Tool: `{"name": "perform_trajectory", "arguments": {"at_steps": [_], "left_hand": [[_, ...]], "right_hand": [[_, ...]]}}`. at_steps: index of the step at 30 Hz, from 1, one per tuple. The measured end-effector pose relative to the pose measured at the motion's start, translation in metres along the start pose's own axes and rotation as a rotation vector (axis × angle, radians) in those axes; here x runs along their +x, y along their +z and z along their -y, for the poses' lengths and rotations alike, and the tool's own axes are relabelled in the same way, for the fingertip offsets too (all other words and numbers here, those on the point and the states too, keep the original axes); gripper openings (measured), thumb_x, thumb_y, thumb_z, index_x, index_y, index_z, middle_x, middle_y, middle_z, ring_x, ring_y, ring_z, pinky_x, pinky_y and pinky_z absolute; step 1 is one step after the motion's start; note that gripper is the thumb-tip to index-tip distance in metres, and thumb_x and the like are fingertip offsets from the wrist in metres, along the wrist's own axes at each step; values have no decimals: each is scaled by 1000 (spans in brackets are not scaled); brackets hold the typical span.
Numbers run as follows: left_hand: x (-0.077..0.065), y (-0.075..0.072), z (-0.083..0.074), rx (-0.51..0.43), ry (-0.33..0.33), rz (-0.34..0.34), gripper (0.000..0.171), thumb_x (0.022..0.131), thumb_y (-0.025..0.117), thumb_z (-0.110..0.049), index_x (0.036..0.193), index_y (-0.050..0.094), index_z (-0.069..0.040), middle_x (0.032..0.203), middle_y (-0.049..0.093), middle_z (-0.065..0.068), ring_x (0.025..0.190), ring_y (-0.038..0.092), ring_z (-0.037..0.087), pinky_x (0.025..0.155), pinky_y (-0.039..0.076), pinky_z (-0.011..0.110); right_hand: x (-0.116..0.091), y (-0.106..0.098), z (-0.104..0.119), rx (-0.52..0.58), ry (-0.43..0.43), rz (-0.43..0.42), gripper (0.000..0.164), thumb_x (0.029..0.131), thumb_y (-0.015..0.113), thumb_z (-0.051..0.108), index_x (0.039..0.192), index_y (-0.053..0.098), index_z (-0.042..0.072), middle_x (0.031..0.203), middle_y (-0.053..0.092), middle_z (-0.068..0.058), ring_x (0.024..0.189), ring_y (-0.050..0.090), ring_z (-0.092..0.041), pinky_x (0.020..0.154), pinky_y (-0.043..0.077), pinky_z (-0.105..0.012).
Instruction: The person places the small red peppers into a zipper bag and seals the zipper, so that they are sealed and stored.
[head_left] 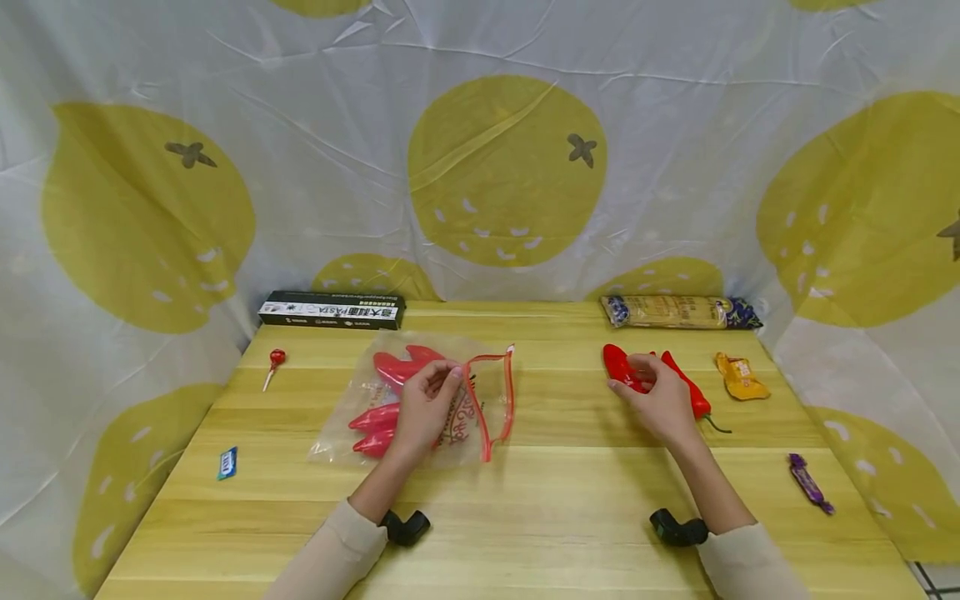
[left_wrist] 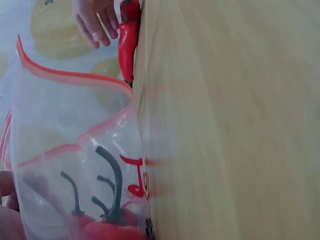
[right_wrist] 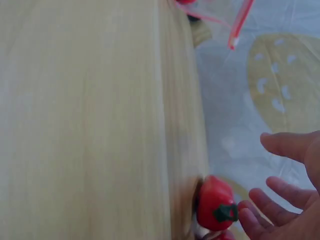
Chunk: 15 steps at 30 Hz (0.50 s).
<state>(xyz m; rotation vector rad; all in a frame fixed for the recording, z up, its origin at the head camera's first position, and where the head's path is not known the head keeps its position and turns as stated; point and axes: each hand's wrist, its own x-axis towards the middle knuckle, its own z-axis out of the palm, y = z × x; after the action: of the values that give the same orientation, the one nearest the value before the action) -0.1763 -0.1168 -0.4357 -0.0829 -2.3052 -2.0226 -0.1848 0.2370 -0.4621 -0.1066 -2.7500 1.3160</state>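
A clear zip bag (head_left: 457, 425) with a red zip edge lies on the left of the table, its mouth gaping toward the right. Several red chili peppers (head_left: 375, 417) are inside; their green stems point at the mouth in the left wrist view. My left hand (head_left: 422, 410) pinches the upper side of the bag near the mouth. On the right, my right hand (head_left: 663, 404) hovers beside a red pepper (head_left: 618, 365), thumb and fingers apart around air in the right wrist view. Another red chili pepper (head_left: 693, 396) with a green stem lies just right of that hand.
A black pasta box (head_left: 330, 310) and a yellow pasta packet (head_left: 667, 312) lie along the back edge. At left are a red lollipop (head_left: 277, 358) and a blue sweet (head_left: 227, 463). An orange packet (head_left: 741, 379) and a purple candy (head_left: 810, 485) lie at right.
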Motion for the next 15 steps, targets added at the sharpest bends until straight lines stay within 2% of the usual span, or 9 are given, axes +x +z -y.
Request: {"name": "perform_trajectory", "arguments": {"at_steps": [9, 15], "left_hand": [[1, -5, 1, 28, 59, 16, 22, 95, 64, -26, 108, 68, -9, 105, 66, 7, 100, 62, 16, 88, 52, 20], [1, -7, 0, 67, 64, 7, 23, 95, 63, -26, 111, 69, -10, 107, 68, 6, 101, 63, 15, 86, 52, 18]], "right_hand": [[9, 0, -6, -182, -29, 11, 55, 83, 76, 15, 130, 54, 0, 127, 57, -24, 114, 53, -40, 94, 47, -55], [12, 0, -7, -261, -57, 29, 57, 78, 79, 12, 127, 55, -4, 125, 57, -28, 111, 55, -43, 89, 49, -56]]}}
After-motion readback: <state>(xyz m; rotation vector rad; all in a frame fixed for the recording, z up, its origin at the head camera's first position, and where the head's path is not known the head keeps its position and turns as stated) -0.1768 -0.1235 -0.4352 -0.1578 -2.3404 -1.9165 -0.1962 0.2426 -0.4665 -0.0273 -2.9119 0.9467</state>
